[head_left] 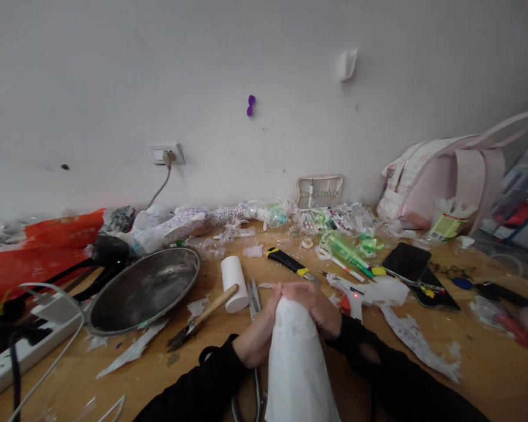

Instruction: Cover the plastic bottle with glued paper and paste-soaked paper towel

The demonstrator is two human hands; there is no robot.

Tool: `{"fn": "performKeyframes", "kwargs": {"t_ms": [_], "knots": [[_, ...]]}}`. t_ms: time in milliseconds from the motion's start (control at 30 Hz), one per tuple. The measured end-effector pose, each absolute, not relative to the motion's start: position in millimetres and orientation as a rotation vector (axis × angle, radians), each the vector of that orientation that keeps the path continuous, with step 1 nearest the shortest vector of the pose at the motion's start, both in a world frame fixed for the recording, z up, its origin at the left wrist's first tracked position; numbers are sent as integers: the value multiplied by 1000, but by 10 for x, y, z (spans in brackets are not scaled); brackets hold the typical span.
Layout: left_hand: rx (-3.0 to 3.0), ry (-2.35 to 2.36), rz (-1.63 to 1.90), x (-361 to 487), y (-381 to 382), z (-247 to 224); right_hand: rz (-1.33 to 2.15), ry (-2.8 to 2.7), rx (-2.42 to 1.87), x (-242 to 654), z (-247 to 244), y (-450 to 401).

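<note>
A long white wrapped object (297,363), wider toward the bottom of the view, stands near the front edge between my two arms. My left hand (261,328) presses against the left side of its narrow top. Around the far side and right of that top curls my right hand (314,302). The fingers of both hands meet at the tip, partly hidden behind it. Silver scissors (254,299) lie just left of my left hand, their handles partly under my sleeve. A white roll (234,284) and a wooden-handled brush (206,313) are further left.
A metal bowl (145,290) and a power strip (26,349) are at left. Beyond my hands lie a yellow-black cutter (288,262), plastic scraps and green bottle pieces (345,249). A phone (407,262) and a pink backpack (440,181) are at right.
</note>
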State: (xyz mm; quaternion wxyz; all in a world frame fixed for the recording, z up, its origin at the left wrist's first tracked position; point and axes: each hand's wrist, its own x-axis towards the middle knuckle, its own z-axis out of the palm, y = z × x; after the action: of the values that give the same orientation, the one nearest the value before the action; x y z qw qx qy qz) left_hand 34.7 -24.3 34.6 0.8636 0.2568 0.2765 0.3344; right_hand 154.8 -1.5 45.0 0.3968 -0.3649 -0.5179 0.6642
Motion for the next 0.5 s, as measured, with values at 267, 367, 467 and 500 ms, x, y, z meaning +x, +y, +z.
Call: {"fn": "performKeyframes", "kwargs": {"t_ms": [267,367,467,500], "knots": [[510,613,740,374,-274,428,1702,-1284,-912,1547,489,-43],[489,645,775,401,-282,466,1729,-1221,-900,1534,514,-57],[486,670,685,400,-289,444,1816,-1166,-901,1518,515,-54],[490,665,665,395,-293,430,1840,-1156,-906,1513,511,-51]]}}
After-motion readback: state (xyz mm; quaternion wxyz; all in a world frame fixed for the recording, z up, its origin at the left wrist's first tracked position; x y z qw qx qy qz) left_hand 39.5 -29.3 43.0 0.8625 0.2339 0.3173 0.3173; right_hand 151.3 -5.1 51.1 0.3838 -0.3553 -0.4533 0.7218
